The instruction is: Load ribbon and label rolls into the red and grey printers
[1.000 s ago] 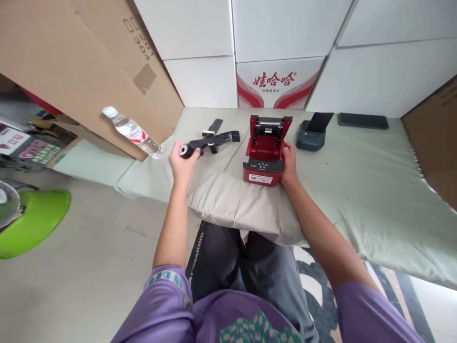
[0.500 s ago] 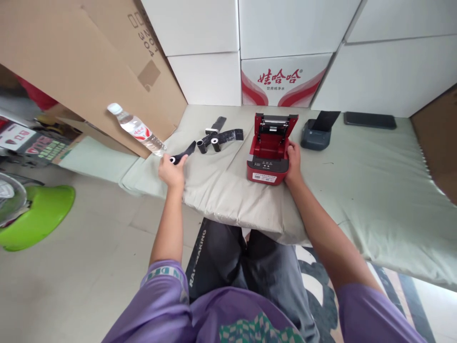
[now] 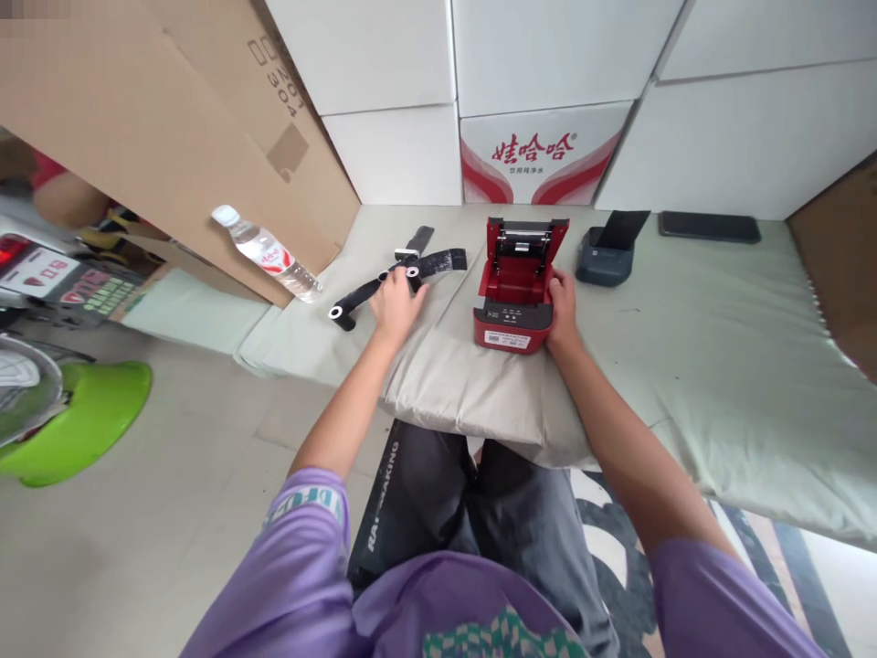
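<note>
While the right hand (image 3: pixel 563 306) still grips the side of the open red printer (image 3: pixel 515 292) on the padded mat (image 3: pixel 685 347), the left hand (image 3: pixel 396 302) has let go of one black ribbon roll (image 3: pixel 341 316), now lying at the mat's left edge, and rests, fingers spread, on the other black rolls (image 3: pixel 411 270) just left of the printer, whose lid stands up, showing an empty bay.

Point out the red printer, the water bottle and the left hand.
red printer (image 3: pixel 515 315), head view, front control panel.
water bottle (image 3: pixel 266 253), head view, label.
left hand (image 3: pixel 396 303), head view, back of hand.
</note>
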`<control>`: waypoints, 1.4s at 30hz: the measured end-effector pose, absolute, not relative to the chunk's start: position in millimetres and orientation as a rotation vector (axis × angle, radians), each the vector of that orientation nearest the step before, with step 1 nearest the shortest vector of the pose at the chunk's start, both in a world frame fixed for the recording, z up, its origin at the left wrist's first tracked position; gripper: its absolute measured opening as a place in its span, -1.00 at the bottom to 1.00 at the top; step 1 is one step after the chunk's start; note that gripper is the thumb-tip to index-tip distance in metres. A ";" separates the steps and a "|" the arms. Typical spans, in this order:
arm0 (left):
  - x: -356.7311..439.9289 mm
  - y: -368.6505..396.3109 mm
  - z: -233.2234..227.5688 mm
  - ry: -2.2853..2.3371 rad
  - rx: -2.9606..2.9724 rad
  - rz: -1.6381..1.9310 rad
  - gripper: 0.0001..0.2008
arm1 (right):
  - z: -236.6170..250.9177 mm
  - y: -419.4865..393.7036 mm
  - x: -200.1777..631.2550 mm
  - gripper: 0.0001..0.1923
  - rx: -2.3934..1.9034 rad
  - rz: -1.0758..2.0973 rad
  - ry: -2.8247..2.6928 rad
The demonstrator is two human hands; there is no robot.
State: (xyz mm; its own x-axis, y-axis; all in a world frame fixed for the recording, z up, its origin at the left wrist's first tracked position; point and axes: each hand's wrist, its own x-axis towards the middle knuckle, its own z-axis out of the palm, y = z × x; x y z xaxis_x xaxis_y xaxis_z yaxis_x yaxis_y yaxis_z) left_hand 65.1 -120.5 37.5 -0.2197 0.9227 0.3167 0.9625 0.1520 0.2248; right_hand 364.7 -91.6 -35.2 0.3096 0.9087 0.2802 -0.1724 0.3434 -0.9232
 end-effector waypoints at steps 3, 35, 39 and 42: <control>79.5 -91.7 34.5 -2.308 -1.921 -0.692 -0.65 | -33.9 -92.3 366.2 -0.41 -0.963 0.865 -0.998; 198.4 -75.8 109.7 -1.519 -3.159 -0.416 -0.68 | -31.8 -88.8 364.6 -0.40 -0.975 0.936 -0.976; 194.3 -79.1 112.6 -1.483 -3.106 -0.458 -0.63 | -31.8 -88.3 364.9 -0.39 -0.972 0.933 -0.995; 191.4 -76.8 110.1 -1.390 -3.117 -0.498 -0.61 | -30.1 -89.8 365.3 -0.40 -0.983 0.899 -1.039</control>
